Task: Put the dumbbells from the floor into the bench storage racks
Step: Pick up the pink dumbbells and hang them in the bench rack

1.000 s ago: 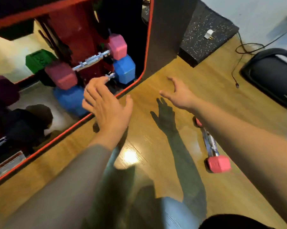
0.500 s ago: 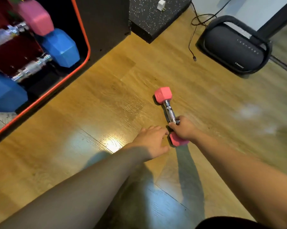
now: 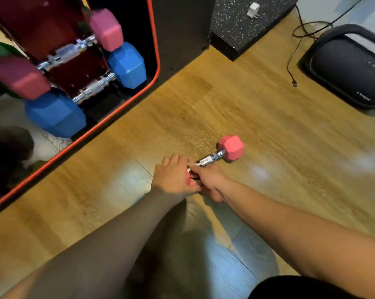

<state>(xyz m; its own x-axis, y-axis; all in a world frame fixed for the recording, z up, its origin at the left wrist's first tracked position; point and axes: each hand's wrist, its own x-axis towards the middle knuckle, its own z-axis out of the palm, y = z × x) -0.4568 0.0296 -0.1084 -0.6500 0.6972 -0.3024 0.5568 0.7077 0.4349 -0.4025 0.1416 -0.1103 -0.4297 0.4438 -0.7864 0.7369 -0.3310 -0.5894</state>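
A small pink dumbbell [image 3: 224, 151] with a chrome handle lies on the wooden floor at centre. My right hand [image 3: 210, 180] is closed around the near part of its handle. My left hand [image 3: 173, 176] covers and grips the near pink head, of which only a sliver shows. The far pink head rests free on the floor. At upper left stands the bench storage rack [image 3: 154, 61], black with a red-edged opening. Inside it sit a pink dumbbell [image 3: 105, 29] above a blue dumbbell [image 3: 126, 64].
A black speckled rubber block [image 3: 242, 29] with a white plug on it lies behind the rack. A black speaker with a handle [image 3: 350, 65] sits at right, with a thin cable [image 3: 290, 67] trailing on the floor. Bare wooden floor surrounds the dumbbell.
Both hands came away from the rack and down to the pink dumbbell on the floor. The right hand took the handle, then the left closed on the near head; the dumbbell has turned.
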